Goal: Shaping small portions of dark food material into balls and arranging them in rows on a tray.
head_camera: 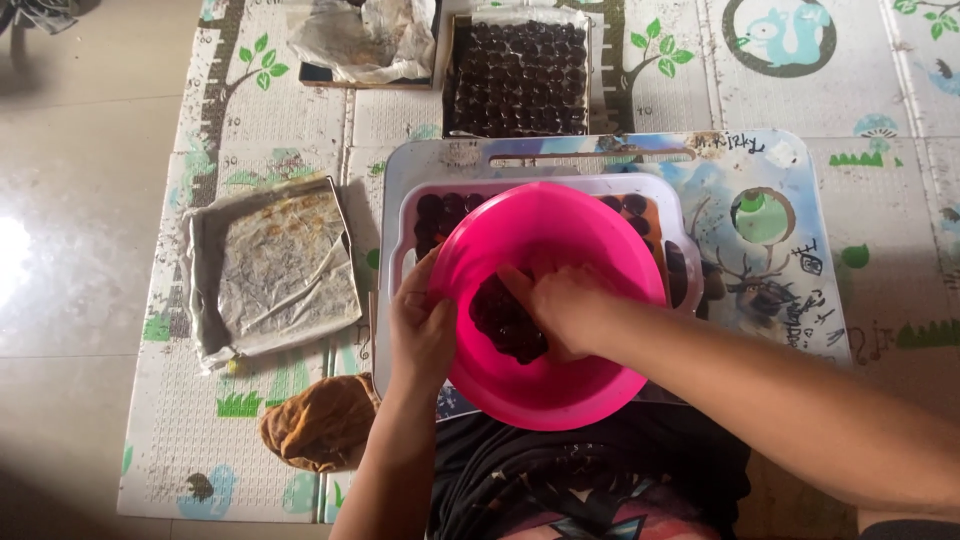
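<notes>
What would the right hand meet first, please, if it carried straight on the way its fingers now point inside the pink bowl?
The right hand points left and slightly down into the pink bowl; its fingertips seem already on the dark round pieces, with the bowl's left wall probably next.

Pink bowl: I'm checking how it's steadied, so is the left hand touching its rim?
Touching. The head view shows the left hand gripping the rim of the pink bowl, fingers curled over the edge, with no gap visible between them.

Open rectangular pale-walled box packed with rows of dark round pieces (517,80) lay at twelve o'clock, open dark-edged box lined with crumpled stained paper (365,40) sat just beside it at eleven o'clock.
</notes>
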